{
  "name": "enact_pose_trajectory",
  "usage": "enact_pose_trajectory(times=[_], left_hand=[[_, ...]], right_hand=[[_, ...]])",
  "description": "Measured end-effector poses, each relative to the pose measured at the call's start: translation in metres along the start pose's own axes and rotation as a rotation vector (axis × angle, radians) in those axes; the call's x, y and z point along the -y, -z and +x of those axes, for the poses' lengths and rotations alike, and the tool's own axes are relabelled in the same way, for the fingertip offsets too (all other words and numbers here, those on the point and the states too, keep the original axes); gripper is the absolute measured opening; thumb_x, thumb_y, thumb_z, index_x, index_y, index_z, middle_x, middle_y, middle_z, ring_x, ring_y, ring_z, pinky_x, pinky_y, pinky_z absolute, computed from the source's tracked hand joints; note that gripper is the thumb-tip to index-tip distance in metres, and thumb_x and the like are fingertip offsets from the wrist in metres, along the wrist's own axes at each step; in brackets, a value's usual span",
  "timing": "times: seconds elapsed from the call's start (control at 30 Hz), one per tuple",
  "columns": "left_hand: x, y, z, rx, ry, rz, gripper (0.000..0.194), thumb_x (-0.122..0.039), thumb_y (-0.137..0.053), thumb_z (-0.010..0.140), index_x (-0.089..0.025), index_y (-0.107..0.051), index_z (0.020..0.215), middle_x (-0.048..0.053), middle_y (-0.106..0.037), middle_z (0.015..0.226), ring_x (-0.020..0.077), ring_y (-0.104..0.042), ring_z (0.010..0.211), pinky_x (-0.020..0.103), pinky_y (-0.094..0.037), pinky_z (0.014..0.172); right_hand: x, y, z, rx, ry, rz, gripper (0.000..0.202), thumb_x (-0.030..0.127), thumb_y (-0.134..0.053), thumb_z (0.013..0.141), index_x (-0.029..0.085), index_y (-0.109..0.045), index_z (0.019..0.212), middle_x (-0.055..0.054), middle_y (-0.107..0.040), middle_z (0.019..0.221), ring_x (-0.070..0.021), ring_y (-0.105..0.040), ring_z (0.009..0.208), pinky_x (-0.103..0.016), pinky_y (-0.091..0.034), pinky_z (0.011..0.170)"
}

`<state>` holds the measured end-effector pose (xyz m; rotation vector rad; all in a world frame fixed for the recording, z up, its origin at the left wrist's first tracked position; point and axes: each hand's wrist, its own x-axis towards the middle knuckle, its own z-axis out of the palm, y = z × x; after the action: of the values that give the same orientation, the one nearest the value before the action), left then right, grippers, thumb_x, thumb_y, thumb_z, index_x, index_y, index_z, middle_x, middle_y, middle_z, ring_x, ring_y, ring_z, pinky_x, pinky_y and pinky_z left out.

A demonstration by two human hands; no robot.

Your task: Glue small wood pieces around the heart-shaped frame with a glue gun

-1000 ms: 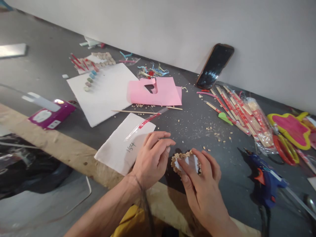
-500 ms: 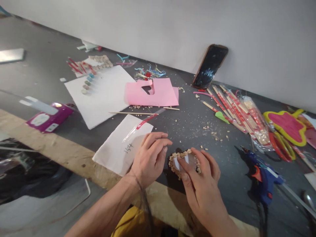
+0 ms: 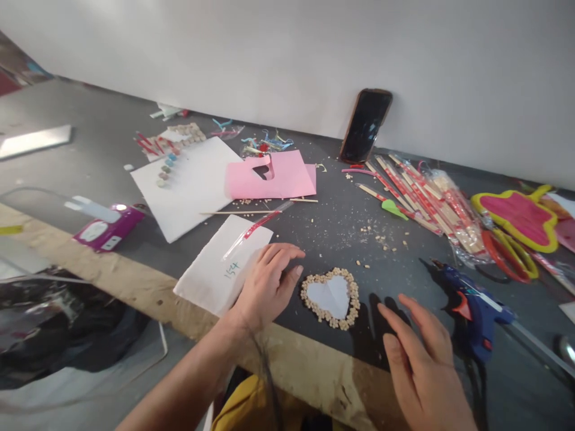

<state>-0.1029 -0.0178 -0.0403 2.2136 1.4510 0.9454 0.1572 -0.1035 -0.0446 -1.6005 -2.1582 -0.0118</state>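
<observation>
A heart-shaped piece [image 3: 354,297] with a border of small wooden bits and a pale centre lies flat on the dark table near its front edge. To its left, my left hand [image 3: 269,281] rests by the right side of a white sheet [image 3: 202,281] marked 154, fingers loosely bent and holding nothing. My right hand [image 3: 422,353] hovers to the right of the heart, fingers apart, touching nothing. Between my right hand and the right edge lies a blue glue gun [image 3: 480,323].
Pink paper [image 3: 287,173] overlaps a large white sheet [image 3: 179,197]. A phone [image 3: 366,126] leans on the wall. Wrapped sticks [image 3: 417,191], red-and-yellow scissors [image 3: 507,257] and a purple socket block [image 3: 110,227] lie around. Wooden crumbs dot the table.
My right hand has let go of the heart and moved right, leaving the heart uncovered. My left hand has hardly moved. The camera view has shifted slightly.
</observation>
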Motion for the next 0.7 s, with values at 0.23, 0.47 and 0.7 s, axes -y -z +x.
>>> enact_pose_trajectory(times=[0.23,0.47,0.7], left_hand=[[-0.015,0.002,0.003,0.219,-0.137,0.118,0.030,-0.022,-0.046,0.095,-0.021,-0.052,0.125,0.012,-0.054,0.130,0.0280,-0.047,0.126,0.051,-0.046,0.100],[-0.026,0.005,-0.001,0.444,-0.092,0.312,0.057,-0.051,-0.039,0.096,-0.020,-0.032,0.143,0.012,-0.035,0.151,0.0298,-0.019,0.145,0.054,-0.029,0.113],[-0.021,0.004,-0.053,0.389,-0.014,0.449,0.086,-0.063,-0.038,0.091,-0.013,0.000,0.151,0.018,-0.025,0.155,0.0329,-0.013,0.146,0.058,-0.024,0.113]], right_hand=[[-0.009,-0.004,-0.024,0.003,-0.025,0.001,0.034,0.025,-0.043,0.093,0.018,-0.052,0.126,-0.013,-0.045,0.136,-0.0270,-0.050,0.122,-0.043,-0.048,0.096],[-0.009,0.002,-0.009,0.076,0.024,0.069,0.039,0.029,-0.044,0.093,0.015,-0.046,0.130,-0.016,-0.045,0.133,-0.0291,-0.045,0.122,-0.048,-0.050,0.095],[-0.022,0.004,0.027,0.223,0.118,0.091,0.042,0.035,-0.044,0.094,0.013,-0.050,0.130,-0.017,-0.048,0.132,-0.0299,-0.042,0.125,-0.050,-0.049,0.098]])
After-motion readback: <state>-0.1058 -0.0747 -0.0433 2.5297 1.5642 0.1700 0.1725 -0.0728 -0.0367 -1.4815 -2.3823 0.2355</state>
